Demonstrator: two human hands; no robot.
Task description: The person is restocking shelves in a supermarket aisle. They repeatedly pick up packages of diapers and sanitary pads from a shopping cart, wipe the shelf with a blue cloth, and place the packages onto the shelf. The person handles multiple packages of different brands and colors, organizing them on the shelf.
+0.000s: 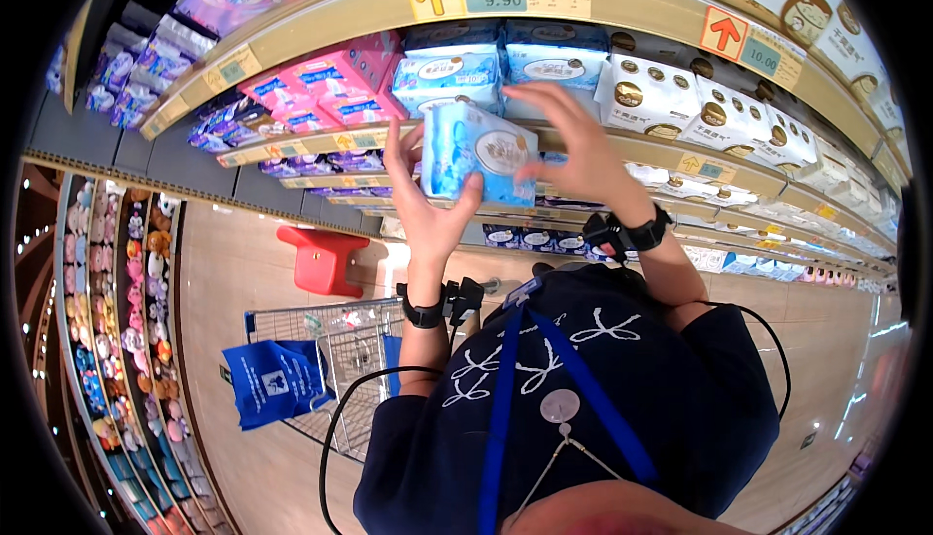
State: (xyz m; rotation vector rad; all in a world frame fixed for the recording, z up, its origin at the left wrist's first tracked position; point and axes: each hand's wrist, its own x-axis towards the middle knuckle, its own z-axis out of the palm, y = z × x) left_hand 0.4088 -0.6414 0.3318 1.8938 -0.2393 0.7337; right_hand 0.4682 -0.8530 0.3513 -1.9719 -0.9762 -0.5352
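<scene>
Blue packet [476, 154] sits just above picture centre, at about 12 o'clock, held up in front of the shelves [622, 0].

Far left, at 9 o'clock: a rack of small soft toys [146, 282] runs down the edge of the view. At 8 o'clock, a blue bag [274, 379] hangs on the side of a wire trolley [340, 341]. A red stool [321, 258] stands on the floor just above the trolley.

Left hand [428, 200]: raised, palm towards the packet. The thumb lies along the packet's lower edge and the fingers curl up behind its left end. The hand grips the packet. A black wrist strap [425, 313] with a cable sits on the forearm below.

Behind the packet, at 12 o'clock: pink packs [340, 83] and blue packs [447, 73] are stacked on the shelf.

Right hand [573, 141]: raised at the packet's right end. The fingers are spread wide; the thumb touches the packet's right edge, and the other fingers stand clear above it. No closed grip is visible. A black wrist strap [632, 234] sits below.

Right, at 2 o'clock: white boxes [680, 98] fill the shelf.
</scene>
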